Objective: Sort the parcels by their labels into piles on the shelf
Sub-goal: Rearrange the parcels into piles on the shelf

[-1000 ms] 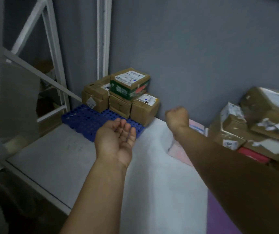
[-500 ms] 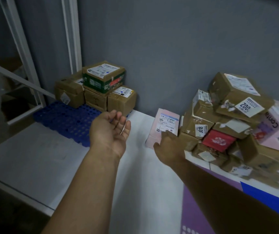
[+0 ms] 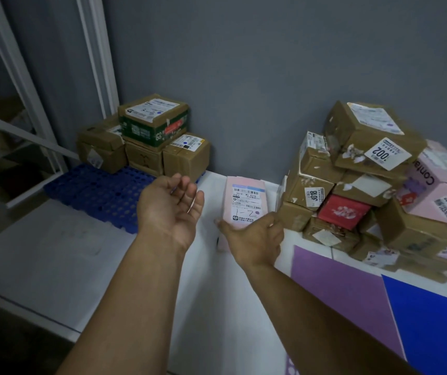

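Note:
A pink parcel (image 3: 244,201) with a white label marked "1-2" lies on the white shelf top (image 3: 87,255). My right hand (image 3: 254,239) grips its near end, thumb on the left side and fingers curled at the right. My left hand (image 3: 169,209) hovers palm-up and relaxed just left of it, holding nothing. A small pile of brown parcels (image 3: 146,139), one green-sided, stands on a blue plastic grid mat (image 3: 100,193) at the back left. A large jumbled heap of brown, pink and red parcels (image 3: 373,190) fills the right side against the wall.
A grey wall (image 3: 271,63) runs behind everything. White shelf posts and a diagonal brace (image 3: 22,85) stand at the left. A purple sheet (image 3: 344,293) and a blue sheet (image 3: 433,328) lie at the front right. The shelf's front edge runs along the lower left.
My right hand came down from a raised fist to the pink parcel and took hold of its near end. The view swung right, revealing the big heap. My left hand stayed palm-up.

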